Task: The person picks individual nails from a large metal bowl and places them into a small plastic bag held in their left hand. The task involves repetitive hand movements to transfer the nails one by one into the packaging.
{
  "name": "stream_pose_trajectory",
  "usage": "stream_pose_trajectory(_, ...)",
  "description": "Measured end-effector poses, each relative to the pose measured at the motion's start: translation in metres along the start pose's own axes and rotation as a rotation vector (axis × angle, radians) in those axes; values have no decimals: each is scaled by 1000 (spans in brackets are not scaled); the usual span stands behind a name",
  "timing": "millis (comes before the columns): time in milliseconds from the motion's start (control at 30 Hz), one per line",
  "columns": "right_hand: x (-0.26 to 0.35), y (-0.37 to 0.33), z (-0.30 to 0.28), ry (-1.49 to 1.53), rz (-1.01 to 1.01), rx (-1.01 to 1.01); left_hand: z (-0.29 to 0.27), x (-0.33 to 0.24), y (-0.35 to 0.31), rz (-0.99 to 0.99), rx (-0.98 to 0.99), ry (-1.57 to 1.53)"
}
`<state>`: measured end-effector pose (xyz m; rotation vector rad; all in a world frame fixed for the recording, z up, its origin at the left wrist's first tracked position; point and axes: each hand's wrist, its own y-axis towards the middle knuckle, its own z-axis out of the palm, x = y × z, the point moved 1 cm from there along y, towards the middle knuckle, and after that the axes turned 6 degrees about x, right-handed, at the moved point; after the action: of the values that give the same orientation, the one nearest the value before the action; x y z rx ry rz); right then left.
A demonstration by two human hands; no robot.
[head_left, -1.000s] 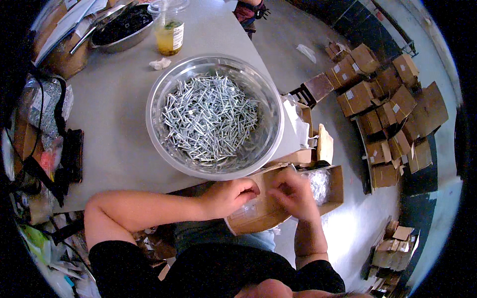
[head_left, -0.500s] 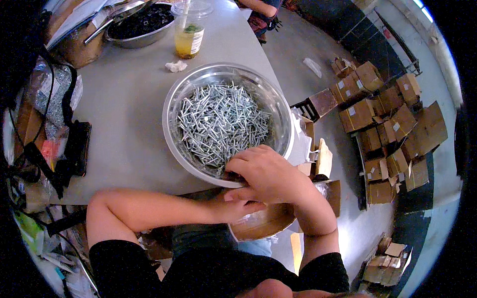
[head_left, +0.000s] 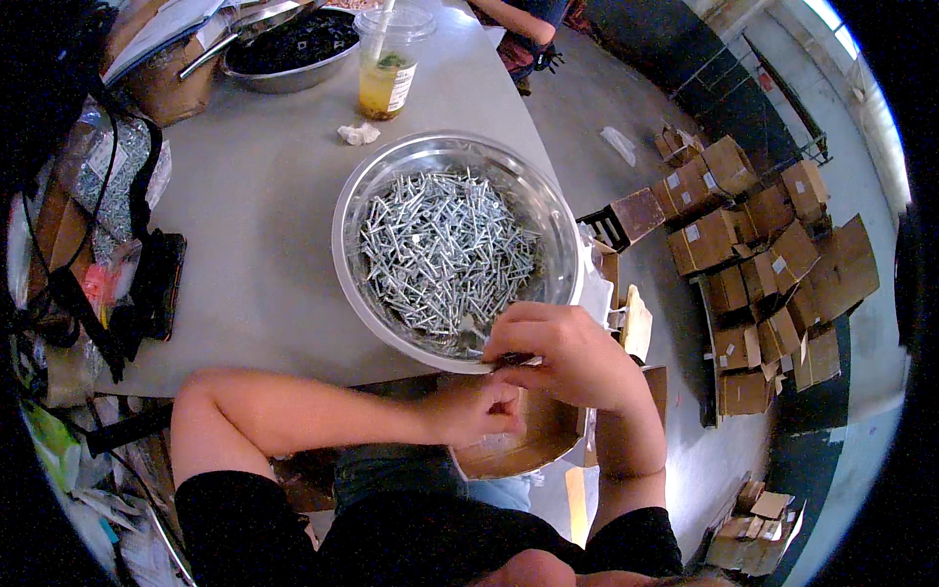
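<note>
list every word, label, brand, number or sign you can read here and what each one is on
Nothing is readable.
White label on the drink cup: print too small.
Pale labels on the stacked cardboard boxes: too small.
Pale patch on the clear bag at left: too blurred.
Metal bowl and screws: no writing visible.

A black short-sleeved top point(head_left: 421, 536) is worn, its cloth seen in one plain dark tone. The left sleeve point(head_left: 240, 517) and the right sleeve point(head_left: 638, 528) are cut short of the elbows point(head_left: 191, 399). Forearms point(head_left: 323, 411) and hands point(head_left: 565, 350) are uncovered. Beyond the top, blue denim trousers point(head_left: 391, 474) are partly shown, paler toward the right.
</note>
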<state>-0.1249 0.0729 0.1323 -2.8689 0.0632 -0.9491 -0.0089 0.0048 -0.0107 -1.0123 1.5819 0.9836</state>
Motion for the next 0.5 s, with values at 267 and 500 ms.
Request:
stream_pose_trajectory(267, -2, -18, 6, -61, -92, -176, 10, 16, 5, 85, -162, -121)
stream_pose_trajectory(500, 11, -29, 16, -331, -193, -277, 4, 9, 3, 68, -156, 31)
